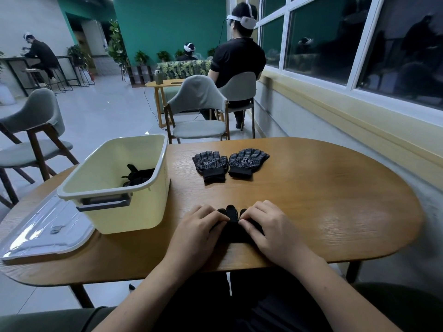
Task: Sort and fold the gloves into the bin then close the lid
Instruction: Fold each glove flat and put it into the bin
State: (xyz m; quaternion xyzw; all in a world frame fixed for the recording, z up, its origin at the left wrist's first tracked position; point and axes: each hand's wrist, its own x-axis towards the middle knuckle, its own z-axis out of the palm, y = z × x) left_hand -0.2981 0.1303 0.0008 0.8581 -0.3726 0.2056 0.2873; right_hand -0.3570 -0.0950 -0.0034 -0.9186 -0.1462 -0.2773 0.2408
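A black glove (233, 213) lies near the front edge of the wooden table (323, 200), mostly covered by both hands. My left hand (199, 224) grips its left side with curled fingers, and my right hand (268, 226) grips its right side. Only the glove's fingertips and middle show between them. Two more black dotted gloves (212, 164) (247, 161) lie flat side by side farther back on the table. A pale yellow bin (115, 185) stands open at the left with black gloves (139, 174) inside. Its clear lid (45, 228) lies flat on the table left of the bin.
A grey chair (199, 111) stands behind the table, another (31, 130) at the left. A person with a headset (237, 58) sits with their back to me beyond it. A wall with windows (359, 56) runs along the right.
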